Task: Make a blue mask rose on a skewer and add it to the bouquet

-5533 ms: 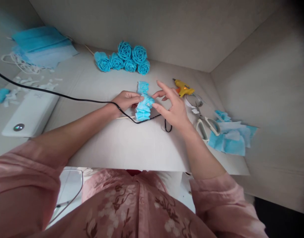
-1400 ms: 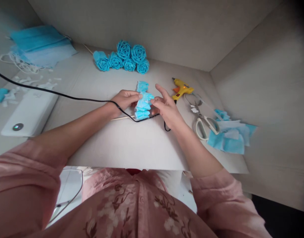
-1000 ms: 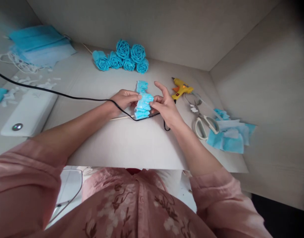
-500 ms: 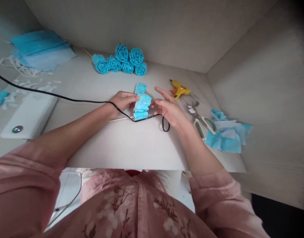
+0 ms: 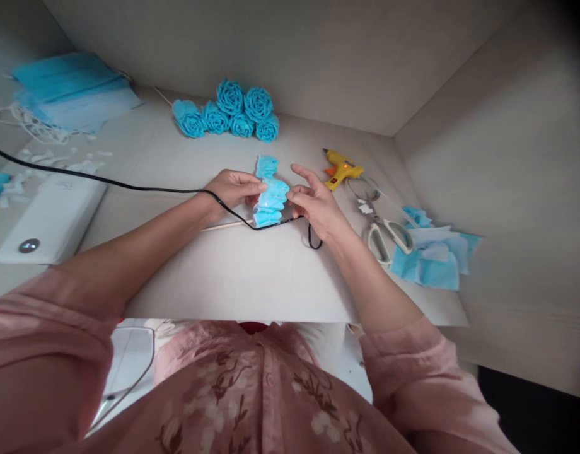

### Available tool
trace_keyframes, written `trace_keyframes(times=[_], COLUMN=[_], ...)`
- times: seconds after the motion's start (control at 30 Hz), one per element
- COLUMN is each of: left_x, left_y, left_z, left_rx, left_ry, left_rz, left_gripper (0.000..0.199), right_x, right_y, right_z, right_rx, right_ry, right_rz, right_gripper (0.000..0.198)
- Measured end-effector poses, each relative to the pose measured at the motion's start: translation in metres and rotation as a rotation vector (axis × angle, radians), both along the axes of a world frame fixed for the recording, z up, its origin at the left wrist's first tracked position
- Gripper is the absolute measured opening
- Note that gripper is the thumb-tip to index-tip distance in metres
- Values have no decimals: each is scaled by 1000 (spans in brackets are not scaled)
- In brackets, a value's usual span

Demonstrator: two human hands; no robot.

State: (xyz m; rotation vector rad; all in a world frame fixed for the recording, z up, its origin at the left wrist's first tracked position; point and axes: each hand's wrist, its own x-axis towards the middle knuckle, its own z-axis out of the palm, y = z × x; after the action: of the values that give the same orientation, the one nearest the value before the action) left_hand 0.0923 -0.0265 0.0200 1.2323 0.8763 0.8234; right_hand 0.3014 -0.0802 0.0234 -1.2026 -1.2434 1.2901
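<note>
My left hand (image 5: 232, 189) pinches the left edge of a gathered light-blue mask-fabric strip (image 5: 272, 194) between thumb and fingers. The strip stands lengthwise away from me, its pleats fanning to the right. At its right edge is my right hand (image 5: 313, 200), thumb and lower fingertips closed at the pleats and index finger raised. Under the strip's near end, a thin wooden stick (image 5: 221, 226) pokes out to the left. A black cable (image 5: 152, 191) crosses over my left wrist and loops below my right hand.
Several blue fabric roses (image 5: 243, 110) lie at the back. Blue masks (image 5: 72, 82) and a white power bank (image 5: 53, 217) are on the left. To the right lie a yellow glue gun (image 5: 342, 169), white-handled scissors (image 5: 389, 239) and blue fabric pieces (image 5: 434, 258).
My right hand has shifted slightly left, its thumb coming to the strip's right edge. My left hand keeps its pinch. The whole view has shifted a little.
</note>
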Motion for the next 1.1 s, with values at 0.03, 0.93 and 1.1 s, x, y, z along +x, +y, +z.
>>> trace_keyframes(times=[0.03,0.93,1.1], left_x=[0,-3,-5], left_y=[0,5,5], left_z=[0,7,7], left_rx=[-1,41,97], left_ry=[-2,141,162], left_rz=[3,125,122], left_gripper=[33,46,47], right_x=[0,10,12], right_y=[0,6,5], right_z=[0,-12,-13], right_rx=[-3,109,192], right_ry=[4,-187,-265], right_rz=[-5,-195,-188], right_gripper=[72,64,59])
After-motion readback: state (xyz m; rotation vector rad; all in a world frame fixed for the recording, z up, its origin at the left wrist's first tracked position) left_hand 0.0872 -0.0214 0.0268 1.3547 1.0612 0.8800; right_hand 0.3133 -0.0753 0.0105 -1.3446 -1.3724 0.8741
